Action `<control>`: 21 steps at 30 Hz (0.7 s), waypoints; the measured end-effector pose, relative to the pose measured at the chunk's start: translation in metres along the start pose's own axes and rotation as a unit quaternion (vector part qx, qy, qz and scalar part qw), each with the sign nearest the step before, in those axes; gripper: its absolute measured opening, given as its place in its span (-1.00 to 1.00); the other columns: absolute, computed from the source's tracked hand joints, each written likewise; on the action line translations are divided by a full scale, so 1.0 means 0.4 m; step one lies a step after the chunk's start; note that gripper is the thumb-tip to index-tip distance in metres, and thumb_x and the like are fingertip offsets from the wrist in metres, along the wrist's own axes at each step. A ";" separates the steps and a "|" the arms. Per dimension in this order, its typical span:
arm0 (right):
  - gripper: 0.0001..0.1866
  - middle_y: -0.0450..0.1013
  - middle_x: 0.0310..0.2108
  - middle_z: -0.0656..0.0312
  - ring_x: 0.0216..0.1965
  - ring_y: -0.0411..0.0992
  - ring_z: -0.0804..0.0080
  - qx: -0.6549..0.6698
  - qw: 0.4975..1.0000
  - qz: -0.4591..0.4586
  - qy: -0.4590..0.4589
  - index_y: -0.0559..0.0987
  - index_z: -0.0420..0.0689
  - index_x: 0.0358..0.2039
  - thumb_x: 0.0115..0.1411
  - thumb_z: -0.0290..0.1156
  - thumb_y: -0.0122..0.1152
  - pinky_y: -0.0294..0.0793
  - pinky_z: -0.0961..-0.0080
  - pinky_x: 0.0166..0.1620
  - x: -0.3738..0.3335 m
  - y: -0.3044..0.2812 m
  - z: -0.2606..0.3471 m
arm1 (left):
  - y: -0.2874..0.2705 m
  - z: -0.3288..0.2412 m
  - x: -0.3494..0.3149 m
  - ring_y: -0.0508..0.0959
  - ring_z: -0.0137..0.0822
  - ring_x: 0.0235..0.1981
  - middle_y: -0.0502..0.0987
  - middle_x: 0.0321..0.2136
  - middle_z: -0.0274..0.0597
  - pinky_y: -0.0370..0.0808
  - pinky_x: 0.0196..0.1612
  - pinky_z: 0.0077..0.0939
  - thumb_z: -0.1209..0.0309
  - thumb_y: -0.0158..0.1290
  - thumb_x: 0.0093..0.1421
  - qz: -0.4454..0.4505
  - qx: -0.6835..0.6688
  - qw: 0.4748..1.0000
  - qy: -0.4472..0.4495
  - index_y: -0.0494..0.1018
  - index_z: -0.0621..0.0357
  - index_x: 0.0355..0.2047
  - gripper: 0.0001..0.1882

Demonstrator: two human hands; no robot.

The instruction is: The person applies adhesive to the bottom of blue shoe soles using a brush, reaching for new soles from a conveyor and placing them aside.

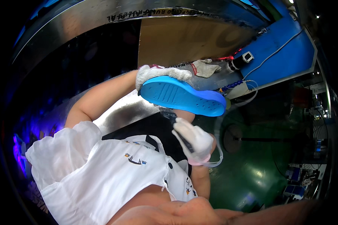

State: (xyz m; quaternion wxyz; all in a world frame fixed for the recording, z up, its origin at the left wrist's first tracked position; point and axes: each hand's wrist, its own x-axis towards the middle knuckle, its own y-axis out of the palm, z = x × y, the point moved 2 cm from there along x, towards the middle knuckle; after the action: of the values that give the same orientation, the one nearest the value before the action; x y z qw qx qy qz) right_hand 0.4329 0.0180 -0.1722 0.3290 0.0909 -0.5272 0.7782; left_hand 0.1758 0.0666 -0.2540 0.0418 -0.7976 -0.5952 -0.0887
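A blue shoe sole [182, 95] is tilted in front of me, its grooved and dotted face toward me. My left hand [161, 74], in a white knitted glove, is closed on the sole's upper left edge; the fingers lie along its far side. Below the sole, my right hand [193, 140], in a thin white glove with a pink cuff, is closed round a dark brush-like tool [169, 114]. Motion blurs the tool, and its tip is just short of the sole. A clear tube [218, 155] loops beside my right wrist.
Beyond the sole, a white glove [205, 68] with a red cuff lies on a metal surface before a brown board [184, 41]. A black device [242, 61] with a red light stands beside a blue panel [278, 52]. A blue jointed hose [231, 86] reaches toward the sole.
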 end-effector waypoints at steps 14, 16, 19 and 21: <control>-0.68 0.62 -0.23 0.03 -0.32 0.62 0.23 -0.001 0.999 -0.031 -0.036 0.66 -0.19 -0.31 -0.17 -0.65 0.45 0.54 0.50 -0.29 0.006 -0.061 -0.042 | -0.024 -0.129 -0.040 0.38 -0.13 0.17 0.44 0.04 -0.03 0.28 0.26 -0.37 0.07 0.14 0.18 0.034 -0.064 0.996 -0.058 0.44 0.11 0.04 -0.48; -0.69 0.62 -0.24 0.03 -0.28 0.62 0.25 0.014 0.995 -0.073 -0.060 0.67 -0.18 -0.31 -0.16 -0.63 0.46 0.54 0.50 -0.28 0.003 -0.070 -0.061 | -0.023 -0.123 -0.043 0.40 -0.16 0.14 0.45 0.01 -0.06 0.28 0.26 -0.40 0.05 0.11 0.20 0.018 -0.172 0.969 -0.175 0.45 0.11 0.01 -0.51; -0.72 0.62 -0.27 0.05 -0.34 0.61 0.22 0.089 0.984 -0.155 0.015 0.67 -0.20 -0.27 -0.08 -0.62 0.43 0.56 0.46 -0.31 0.025 -0.062 -0.123 | -0.036 -0.109 -0.060 0.47 -0.18 0.05 0.47 -0.02 -0.05 0.37 0.15 -0.40 0.01 0.09 0.21 -0.023 -0.288 0.925 -0.247 0.45 0.09 0.02 -0.49; -0.70 0.62 -0.28 0.05 -0.30 0.62 0.18 0.104 0.991 -0.071 -0.037 0.66 -0.23 -0.28 -0.10 -0.62 0.45 0.58 0.44 -0.23 -0.006 -0.052 -0.097 | -0.063 -0.037 -0.071 0.58 -0.12 -0.11 0.48 -0.04 0.05 0.54 -0.09 -0.32 -0.08 0.11 0.17 -0.038 -0.151 0.987 -0.045 0.40 0.08 0.10 -0.37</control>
State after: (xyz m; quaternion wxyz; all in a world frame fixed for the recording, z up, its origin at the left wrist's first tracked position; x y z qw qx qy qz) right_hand 0.4554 0.0560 -0.1742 0.3524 0.1903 -0.4472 0.7997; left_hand 0.1426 0.0445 -0.2461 -0.1093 -0.7746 -0.6062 -0.1433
